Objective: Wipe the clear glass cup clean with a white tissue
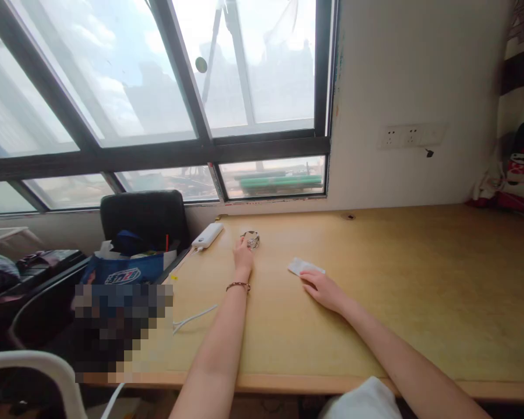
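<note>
My left hand reaches far across the wooden table, its fingertips at a small coiled ring of dark and silvery strands; whether the fingers grip it is too small to tell. A beaded bracelet circles the left wrist. To the right, my right hand rests low over the table, with its fingers on the near edge of a flat, whitish packet or folded tissue. The thumb lies a little apart below the fingers, and the packet's far part shows beyond them.
A white power bank with a cable lies at the table's back left. Another white cable lies left of my left forearm. Beyond the left edge stand a black chair and a blue bag. A wall and window bound the back.
</note>
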Motion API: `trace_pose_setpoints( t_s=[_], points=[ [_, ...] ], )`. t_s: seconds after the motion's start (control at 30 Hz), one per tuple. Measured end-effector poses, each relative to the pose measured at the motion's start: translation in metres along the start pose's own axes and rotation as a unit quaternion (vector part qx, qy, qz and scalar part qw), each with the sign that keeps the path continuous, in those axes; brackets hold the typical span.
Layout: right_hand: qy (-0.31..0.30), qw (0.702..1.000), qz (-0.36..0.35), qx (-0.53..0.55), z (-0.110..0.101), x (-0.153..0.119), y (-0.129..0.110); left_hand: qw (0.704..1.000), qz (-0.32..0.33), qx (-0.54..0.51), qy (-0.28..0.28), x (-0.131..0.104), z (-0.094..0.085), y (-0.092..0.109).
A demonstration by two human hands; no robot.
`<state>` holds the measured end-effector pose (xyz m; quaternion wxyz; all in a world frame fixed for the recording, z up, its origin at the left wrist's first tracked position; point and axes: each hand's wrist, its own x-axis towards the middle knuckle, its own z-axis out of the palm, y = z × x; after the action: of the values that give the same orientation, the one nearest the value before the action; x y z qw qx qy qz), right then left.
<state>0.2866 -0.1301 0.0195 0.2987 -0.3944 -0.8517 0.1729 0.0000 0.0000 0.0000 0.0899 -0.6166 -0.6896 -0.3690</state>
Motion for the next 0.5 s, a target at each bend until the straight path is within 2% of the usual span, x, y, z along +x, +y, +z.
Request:
trace_pose_setpoints(
  t_s=[0.1,0.17,0.2,0.33,0.43,0.5],
  points=[
    [0.009,1.0,-0.011,0.009,-0.001,0.001,0.0,0.999,0.017,0.022,0.037,-0.002,-0.013,0.016],
    [0.018,1.0,-0.014,0.017,-0.001,0.002,0.0,0.996,0.07,0.037,0.051,-0.008,-0.022,0.037],
    [0.025,0.999,-0.013,0.023,-0.001,0.002,0.001,0.992,0.112,0.037,0.038,-0.014,-0.025,0.051],
    [0.055,0.998,0.008,0.04,-0.001,0.004,0.006,0.957,0.277,-0.019,-0.089,-0.059,-0.023,0.115],
    [0.075,0.996,0.038,0.031,-0.002,0.004,0.014,0.923,0.327,-0.079,-0.188,-0.1,-0.012,0.15],
    [0.085,0.994,0.066,0.01,-0.003,0.004,0.02,0.914,0.314,-0.099,-0.236,-0.116,-0.006,0.157]
  ],
)
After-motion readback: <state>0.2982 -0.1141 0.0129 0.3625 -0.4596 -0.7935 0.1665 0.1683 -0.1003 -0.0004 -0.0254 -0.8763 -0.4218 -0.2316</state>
